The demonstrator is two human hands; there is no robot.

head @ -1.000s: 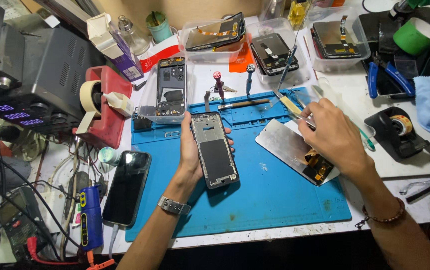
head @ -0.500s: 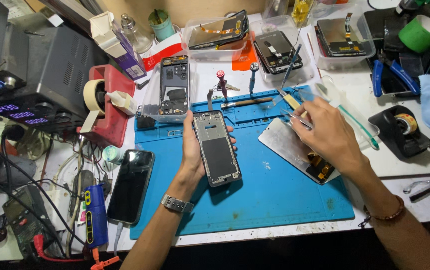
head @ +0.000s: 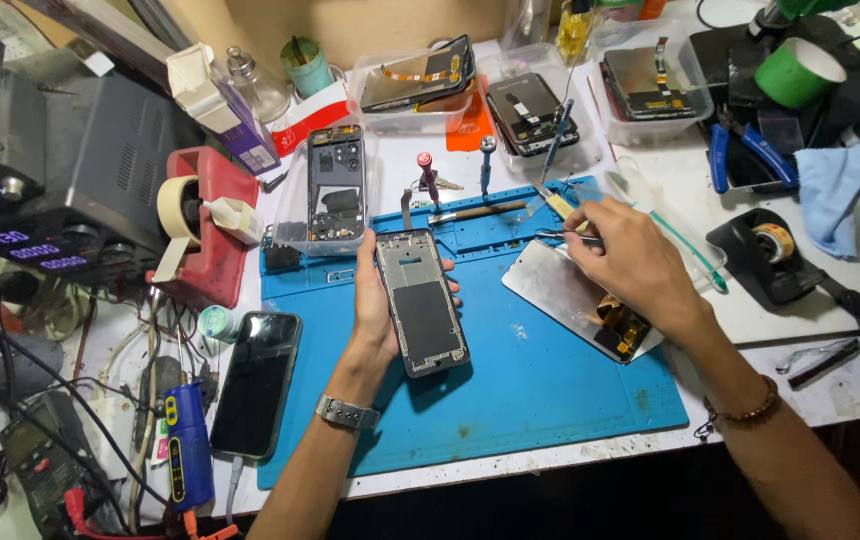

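Left hand (head: 375, 300) clamped on grey stripped phone frame (head: 422, 302); right hand (head: 630, 262) pinching metal tweezers (head: 560, 236) — part-picking step, needing steady aim.

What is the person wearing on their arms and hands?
Both arms are bare, with no sleeves and no gloves. The left hand has a silver metal-band wristwatch on its wrist. The right hand has a brown beaded bracelet on its wrist. No rings show.
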